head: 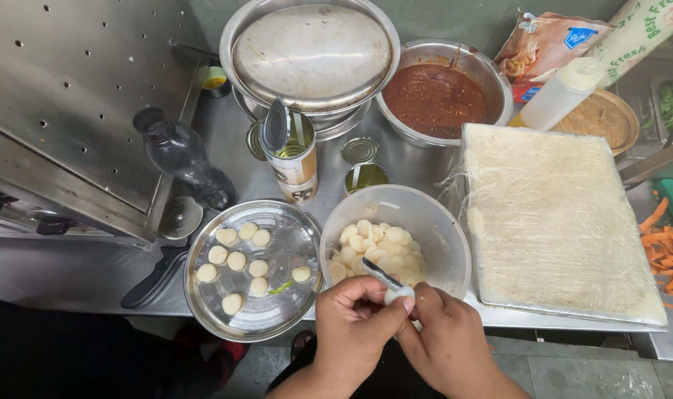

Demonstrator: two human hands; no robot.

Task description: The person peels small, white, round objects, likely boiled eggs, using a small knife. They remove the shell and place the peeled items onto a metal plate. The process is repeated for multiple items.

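Head view: white ball (400,295) pinched between left hand (355,325) and right hand (447,341) fingers; left holds knife (381,274).

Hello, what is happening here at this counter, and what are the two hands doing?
A person's left hand holds a small knife against a pale round piece gripped by the right hand, over the clear bowl of similar pieces. Nine pieces lie on the steel plate beside it. An opened can stands behind.
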